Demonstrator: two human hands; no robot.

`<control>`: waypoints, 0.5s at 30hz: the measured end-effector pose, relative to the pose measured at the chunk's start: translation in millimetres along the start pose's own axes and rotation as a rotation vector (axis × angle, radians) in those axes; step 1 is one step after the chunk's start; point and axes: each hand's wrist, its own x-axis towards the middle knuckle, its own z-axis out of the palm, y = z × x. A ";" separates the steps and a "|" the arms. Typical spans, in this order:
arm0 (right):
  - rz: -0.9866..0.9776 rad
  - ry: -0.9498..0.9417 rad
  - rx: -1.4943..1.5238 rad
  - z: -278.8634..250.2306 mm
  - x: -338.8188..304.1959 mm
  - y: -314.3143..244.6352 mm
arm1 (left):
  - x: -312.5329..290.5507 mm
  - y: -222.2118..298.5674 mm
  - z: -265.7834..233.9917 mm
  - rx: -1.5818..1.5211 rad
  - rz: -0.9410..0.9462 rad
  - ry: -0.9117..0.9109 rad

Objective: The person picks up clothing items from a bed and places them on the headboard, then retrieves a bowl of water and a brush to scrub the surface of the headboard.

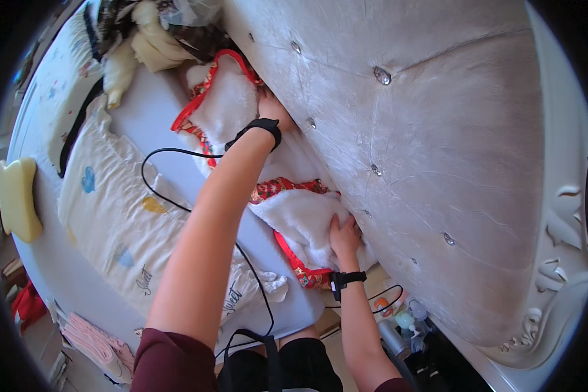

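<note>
The 2 bare hands were on the white plush fabric [300, 215] with red patterned trim, which lay on the bed [160, 117] along the headboard [451, 144]; whether it was 1 piece or more could not be told. The left hand [276, 108] reached its upper part beside the headboard, fingers mostly hidden, so its grip could not be told. The right hand [345, 236] rested on the lower part with fingers bent; whether they pinched the pile was unclear. Each wrist wore 1 black band [273, 129], 2 in all, and black cable [258, 277] looped near both forearms. At least 7 crystal buttons [382, 76] studded the headboard. Farther left lay cream heart-printed cloth [111, 212], 1 pale-yellow block [19, 199] with a wavy outline, and, below, pink striped cloth [98, 336].
</note>
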 end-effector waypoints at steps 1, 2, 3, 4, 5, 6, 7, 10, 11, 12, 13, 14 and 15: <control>-0.016 0.032 0.026 -1.7 -3.9 -3.5 | -10.3 -5.6 -8.5 0.015 -0.013 0.002; -0.029 0.028 0.037 -6.1 -4.0 -5.0 | -20.8 -10.3 -16.8 -0.024 0.022 -0.036; -0.034 -0.030 0.128 -12.5 -2.4 -4.5 | -32.5 -13.9 -24.0 -0.066 0.057 -0.074; -0.021 -0.083 0.198 -25.0 -4.4 4.3 | -51.2 -7.6 -40.8 -0.075 0.071 -0.177; -0.053 -0.064 0.216 -35.1 -10.3 8.7 | -73.7 -7.8 -56.2 -0.126 0.133 -0.210; -0.092 -0.054 0.241 -42.0 -17.2 8.8 | -95.9 -14.5 -64.5 -0.174 0.186 -0.244; -0.193 -0.084 0.193 -46.5 -33.2 -7.7 | -116.8 -31.1 -55.2 -0.139 0.251 -0.224; -0.441 -0.091 0.073 -54.9 -51.8 -34.6 | -141.6 -32.6 -13.6 -0.143 0.364 -0.164; -0.502 -0.041 0.094 -49.6 -49.1 -48.4 | -141.5 -26.7 -3.3 -0.165 0.453 -0.140; -0.565 0.005 0.117 -43.8 -43.8 -63.1 | -139.7 -22.7 7.6 -0.187 0.537 -0.117; -0.629 0.071 0.165 -39.7 -26.2 -63.1 | -132.3 -6.9 9.1 -0.208 0.492 -0.100; -0.650 0.050 0.131 -34.4 -12.6 -63.0 | -125.6 7.6 9.3 -0.229 0.446 -0.091; -0.560 0.017 0.140 -30.2 1.1 -61.3 | -120.2 21.5 3.7 -0.262 0.416 -0.148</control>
